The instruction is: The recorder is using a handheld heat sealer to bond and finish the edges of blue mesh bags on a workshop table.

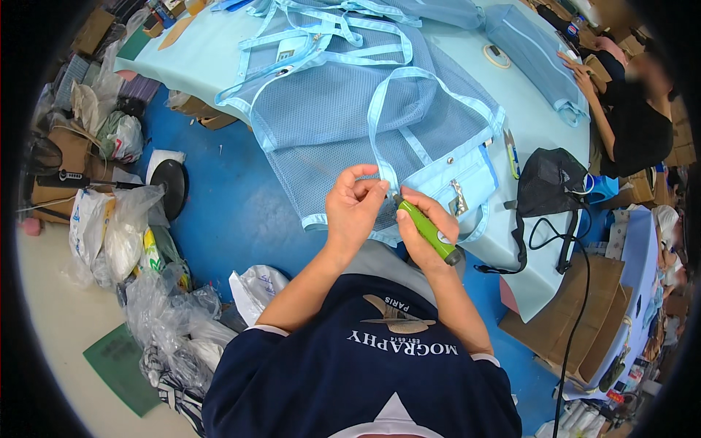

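Note:
A blue mesh bag (pixel 343 95) with light-blue binding and straps lies over the near edge of the table, part of it hanging down toward me. My left hand (pixel 354 208) pinches the light-blue strap (pixel 385 169) of the bag between thumb and fingertips. In my right hand (pixel 431 219) is a thick green-handled tool (pixel 425 230) with a dark rear end. Its small tip meets the strap close to my left fingertips; its exact kind I cannot make out. Beside my right hand lies a light-blue pocket panel (pixel 467 182) with a zipper and a metal snap.
Snips (pixel 512 155) and a black pouch (pixel 549 182) with a strap and cable lie to the right on the table (pixel 540 95). Beyond them, a co-worker's hand (pixel 580 73) touches another mesh piece (pixel 537 66). Plastic bags (pixel 120 233) crowd the left floor; cardboard (pixel 577 306) stands right.

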Action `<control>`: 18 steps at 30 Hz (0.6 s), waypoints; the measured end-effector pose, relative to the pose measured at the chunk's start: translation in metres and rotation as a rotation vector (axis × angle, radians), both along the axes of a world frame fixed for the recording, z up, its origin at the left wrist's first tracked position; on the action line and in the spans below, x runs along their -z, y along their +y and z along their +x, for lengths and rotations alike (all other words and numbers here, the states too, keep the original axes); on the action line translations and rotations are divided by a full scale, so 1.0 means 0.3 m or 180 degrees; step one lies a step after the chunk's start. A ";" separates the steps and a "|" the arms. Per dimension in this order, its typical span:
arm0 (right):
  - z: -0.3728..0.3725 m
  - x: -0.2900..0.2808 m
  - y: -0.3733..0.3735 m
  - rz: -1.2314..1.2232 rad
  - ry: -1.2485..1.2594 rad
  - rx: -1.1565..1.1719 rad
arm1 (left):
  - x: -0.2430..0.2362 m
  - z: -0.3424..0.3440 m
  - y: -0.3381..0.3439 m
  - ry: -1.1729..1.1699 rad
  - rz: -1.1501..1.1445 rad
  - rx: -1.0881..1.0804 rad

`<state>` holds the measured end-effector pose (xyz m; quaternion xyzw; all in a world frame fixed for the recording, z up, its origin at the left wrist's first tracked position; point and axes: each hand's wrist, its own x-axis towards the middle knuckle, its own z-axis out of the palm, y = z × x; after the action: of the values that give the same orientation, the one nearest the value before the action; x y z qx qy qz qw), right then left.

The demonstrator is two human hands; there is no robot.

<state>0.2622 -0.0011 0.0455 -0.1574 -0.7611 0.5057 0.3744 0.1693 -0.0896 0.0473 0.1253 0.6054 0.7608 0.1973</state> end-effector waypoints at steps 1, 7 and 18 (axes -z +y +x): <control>0.001 -0.002 -0.001 0.0017 -0.0040 0.0008 | -0.002 0.002 -0.002 0.0119 -0.0092 0.0015; 0.007 -0.004 -0.016 -0.0193 -0.0090 0.0134 | 0.019 0.019 0.005 0.0479 0.0191 -0.0053; 0.014 -0.011 -0.021 -0.0053 -0.0005 0.0127 | -0.009 0.032 0.000 0.0557 0.0174 -0.0039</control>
<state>0.2663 -0.0073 0.0489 -0.1760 -0.7539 0.5043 0.3826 0.1788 -0.0898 0.0499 0.1930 0.6000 0.7645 0.1355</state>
